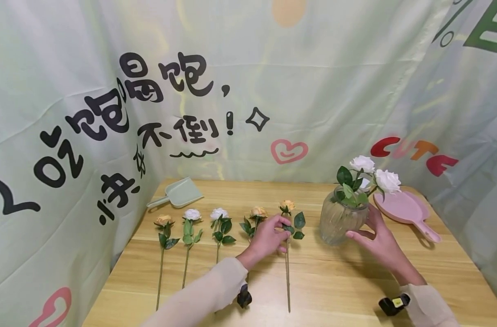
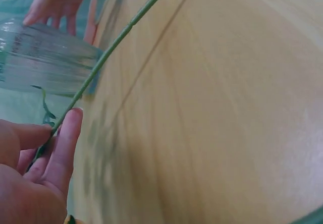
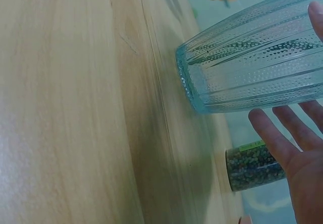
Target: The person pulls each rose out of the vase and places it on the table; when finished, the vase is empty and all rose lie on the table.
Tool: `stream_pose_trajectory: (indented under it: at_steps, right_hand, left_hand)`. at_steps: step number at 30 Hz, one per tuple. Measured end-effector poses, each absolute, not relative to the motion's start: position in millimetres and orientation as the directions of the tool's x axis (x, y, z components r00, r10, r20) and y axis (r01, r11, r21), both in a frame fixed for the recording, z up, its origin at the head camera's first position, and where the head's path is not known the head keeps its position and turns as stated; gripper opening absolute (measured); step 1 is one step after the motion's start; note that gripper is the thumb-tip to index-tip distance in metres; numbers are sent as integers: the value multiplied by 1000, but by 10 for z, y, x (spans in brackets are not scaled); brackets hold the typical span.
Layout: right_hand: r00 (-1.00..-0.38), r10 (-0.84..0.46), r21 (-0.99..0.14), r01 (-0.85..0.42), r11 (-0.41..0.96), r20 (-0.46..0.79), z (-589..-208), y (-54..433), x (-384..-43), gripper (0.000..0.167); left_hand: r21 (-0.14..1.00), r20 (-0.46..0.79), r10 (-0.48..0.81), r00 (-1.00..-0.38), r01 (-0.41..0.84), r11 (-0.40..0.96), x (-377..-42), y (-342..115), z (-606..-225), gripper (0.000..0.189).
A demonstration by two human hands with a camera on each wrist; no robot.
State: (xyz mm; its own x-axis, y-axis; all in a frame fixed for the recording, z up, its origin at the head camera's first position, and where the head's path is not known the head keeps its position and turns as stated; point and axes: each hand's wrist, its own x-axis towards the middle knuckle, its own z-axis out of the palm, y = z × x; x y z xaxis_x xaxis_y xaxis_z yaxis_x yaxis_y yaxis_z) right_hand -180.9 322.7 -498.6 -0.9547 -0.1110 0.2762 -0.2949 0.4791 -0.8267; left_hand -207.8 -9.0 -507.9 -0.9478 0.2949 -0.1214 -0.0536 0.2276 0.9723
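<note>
My left hand (image 1: 268,236) pinches the stem of an orange rose (image 1: 287,205) just below its leaves. In the left wrist view, the green stem (image 2: 117,40) runs between the thumb and fingers, with its shadow on the table beside it. My right hand (image 1: 376,238) holds a ribbed clear glass vase (image 1: 340,222), thumb on the near side and fingers round the right side. White roses (image 1: 387,180) with green leaves stand in the vase. The right wrist view shows the vase's base (image 3: 192,80) close to the tabletop and my fingertips at its wall.
Left of my left hand lie another orange rose (image 1: 258,212), two white roses (image 1: 192,215) and a farther orange rose (image 1: 164,220). A pale green dustpan (image 1: 184,193) lies back left, a pink pan-shaped thing (image 1: 403,206) right. A jar of dark grains (image 3: 255,166) stands beyond the vase.
</note>
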Motion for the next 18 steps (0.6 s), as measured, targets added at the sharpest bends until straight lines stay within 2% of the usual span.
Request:
stream_pose_trajectory:
  at_steps: [6, 18]
  right_hand:
    - [-959, -114, -827, -283, 485, 261, -4984, 3236, -1822, 106]
    - [-964, -110, -830, -264, 491, 241, -4968, 3240, -1816, 106]
  left_hand:
    - [951, -146, 283, -948, -55, 303, -2051, -75, -5154, 26]
    - [921, -92, 275, -957, 24, 390, -2032, -117, -5183, 24]
